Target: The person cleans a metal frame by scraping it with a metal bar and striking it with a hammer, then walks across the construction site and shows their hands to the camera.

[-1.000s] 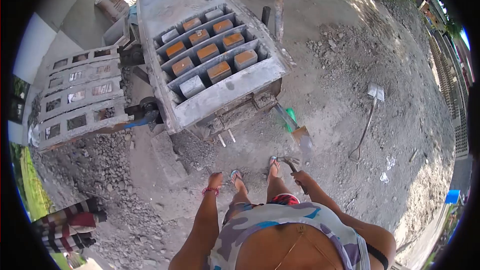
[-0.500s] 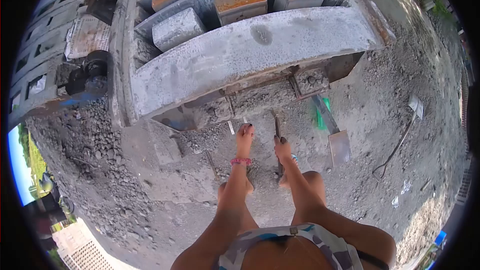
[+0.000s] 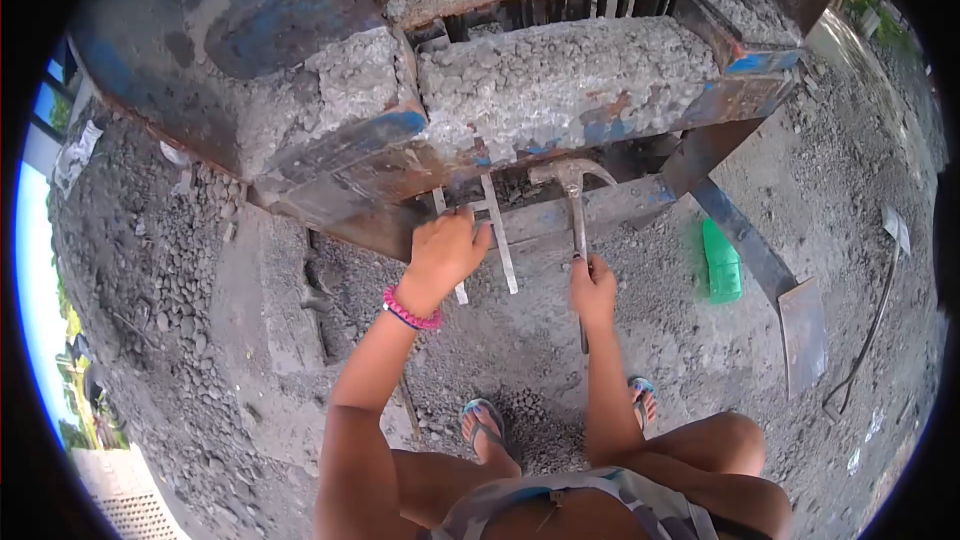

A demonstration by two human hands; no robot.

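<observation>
My right hand (image 3: 594, 290) is closed round the dark handle of a claw hammer (image 3: 578, 202), its head up against the lower edge of the concrete-crusted steel machine (image 3: 570, 80). To the left, my left hand (image 3: 447, 252), with a pink band at the wrist, has its fingers curled over a pale H-shaped metal bar frame (image 3: 501, 240). Two flat bars of this frame stick out from under the machine toward me. The fingers hide part of the frame. Behind the hammer head, a dark gap opens above a grey ledge (image 3: 600, 210).
A green plastic bottle (image 3: 722, 262) lies at the right beside a bent steel strip with a flat plate (image 3: 803, 335). Farther right is a thin rod with a small blade (image 3: 890, 240). Loose gravel (image 3: 190, 290) covers the left ground. My sandalled feet (image 3: 485, 430) are below my hands.
My view has dropped and moved nearer to the machine, so its rough underside now shows instead of the top blocks. The hammer head is raised to the machine's edge; both hands appear larger.
</observation>
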